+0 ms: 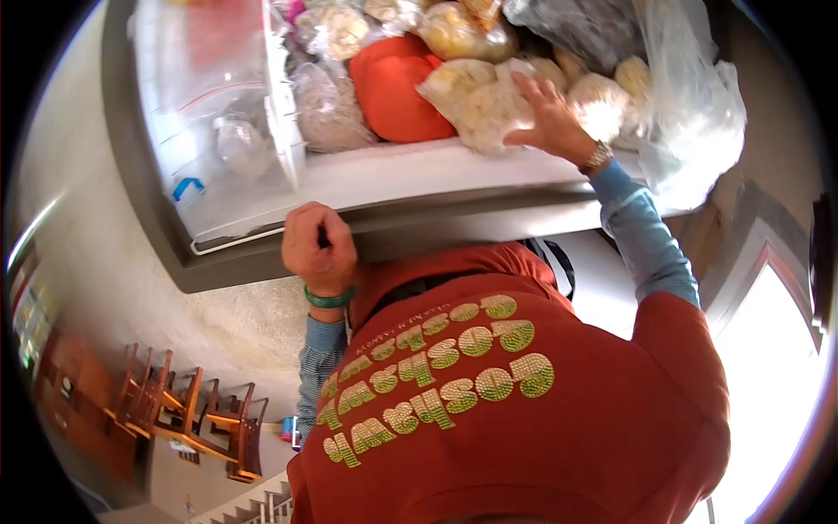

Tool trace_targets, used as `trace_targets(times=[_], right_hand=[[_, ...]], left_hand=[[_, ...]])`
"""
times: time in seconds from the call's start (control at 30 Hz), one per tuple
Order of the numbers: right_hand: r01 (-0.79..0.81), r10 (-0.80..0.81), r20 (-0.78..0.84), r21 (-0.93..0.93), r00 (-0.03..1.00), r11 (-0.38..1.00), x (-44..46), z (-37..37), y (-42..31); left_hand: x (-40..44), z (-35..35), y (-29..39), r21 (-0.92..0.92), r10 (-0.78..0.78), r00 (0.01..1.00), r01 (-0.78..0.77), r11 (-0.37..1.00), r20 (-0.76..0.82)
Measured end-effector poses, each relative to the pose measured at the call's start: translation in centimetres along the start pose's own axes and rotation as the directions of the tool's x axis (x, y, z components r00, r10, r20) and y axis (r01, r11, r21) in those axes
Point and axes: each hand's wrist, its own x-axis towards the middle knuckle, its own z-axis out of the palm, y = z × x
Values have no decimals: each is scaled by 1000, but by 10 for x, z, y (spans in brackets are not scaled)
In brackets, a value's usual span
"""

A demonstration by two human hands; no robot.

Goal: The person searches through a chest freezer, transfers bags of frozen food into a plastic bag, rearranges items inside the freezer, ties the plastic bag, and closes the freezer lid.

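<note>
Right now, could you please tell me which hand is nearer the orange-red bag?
Right hand: it's over the clear bag beside the orange-red bag; the left hand is curled at the rim.

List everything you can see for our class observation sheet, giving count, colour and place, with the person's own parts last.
Freezer: one, white inside, grey-brown rim, top
Clear bags of food: several, pale, inside
Red bag: one, red, among them
Dark bag: one, grey, top right
Loose plastic bag: one, clear, freezer's right end
Blue strip: one, blue, freezer's left end
Chairs: several, brown, lower left
Bracelet: one, green, left wrist
Watch: one, metallic, right wrist
Top: one, red, torso
Left hand: one, bare, curled at the rim
Right hand: one, bare, spread on food bags
</note>
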Motion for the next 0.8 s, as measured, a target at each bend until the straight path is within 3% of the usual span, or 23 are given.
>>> trace_targets(times=[0.13,0.2,0.27,0.33,0.4,0.47,0.5,0.57,0.7,0.77,0.8], right_hand=[[-4,4,-14,-15,1000,1000,-1,-9,-8],[-79,58,143,148,988,986,9,-15,-2],[2,-13,89,126,996,992,15,-14,5],[-31,-45,202,358,978,933,23,-25,-2],[-58,-30,243,344,970,937,25,-36,-13],[-78,-94,260,581,961,810,42,-43,-18],[20,-138,148,612,979,791,54,-35,-21],[52,-181,64,818,981,572,86,-14,-19],[-21,143,-62,858,988,513,199,31,-59],[24,103,-117,769,988,638,250,44,-74],[-67,233,-65,853,970,517,264,35,-92]], left_hand=[[-1,0,1,-50,-13,1000,13,999,-1],[-3,0,0,-63,-15,1000,15,998,2],[-2,0,0,-69,-11,1000,12,998,7],[-2,0,0,-64,-13,1000,14,998,14],[-2,-1,-1,-50,-10,1000,10,999,6],[-1,-1,-2,-9,16,1000,-16,1000,21],[0,0,-4,-6,33,999,-33,999,16],[0,0,-2,17,22,1000,-22,1000,18],[1,0,-4,15,28,1000,-28,1000,12],[2,0,-3,32,24,1000,-24,999,0],[3,-1,-3,45,31,1000,-31,999,1]])
